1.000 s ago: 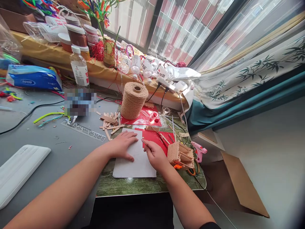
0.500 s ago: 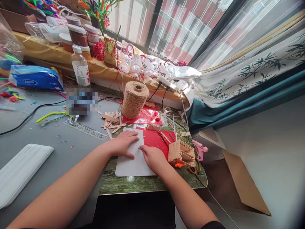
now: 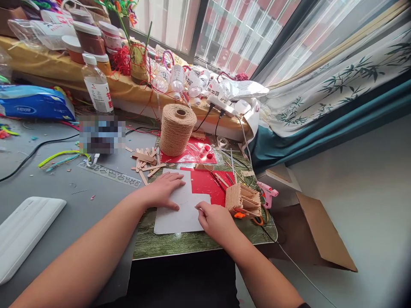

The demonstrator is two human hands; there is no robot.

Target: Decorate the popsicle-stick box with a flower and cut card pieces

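Note:
A white sheet of paper (image 3: 175, 223) with a notch at its upper right lies on the green wood-patterned table mat. My left hand (image 3: 163, 190) rests flat on its left side, fingers spread. Over the right part of the sheet, my right hand (image 3: 215, 220) is closed in a pinch, its fingertips close to the paper; whatever is between them is hidden. Faint lines show on the paper between the hands. Partly under the sheet is a red sheet (image 3: 208, 184). Right of it stands a small box of wooden craft sticks (image 3: 234, 199) with an orange piece at its base.
A large twine spool (image 3: 175, 134) stands behind the paper, beside loose craft sticks (image 3: 144, 160). A stencil ruler (image 3: 111, 174) lies left. A pink glue gun (image 3: 267, 193) sits at the right edge, with scissors handles (image 3: 259, 220) near the box. Bottles and jars line the sill.
My right hand has moved right and slightly down across the paper, still pinched. My left hand stays flat on the sheet. The whole view has shifted a little.

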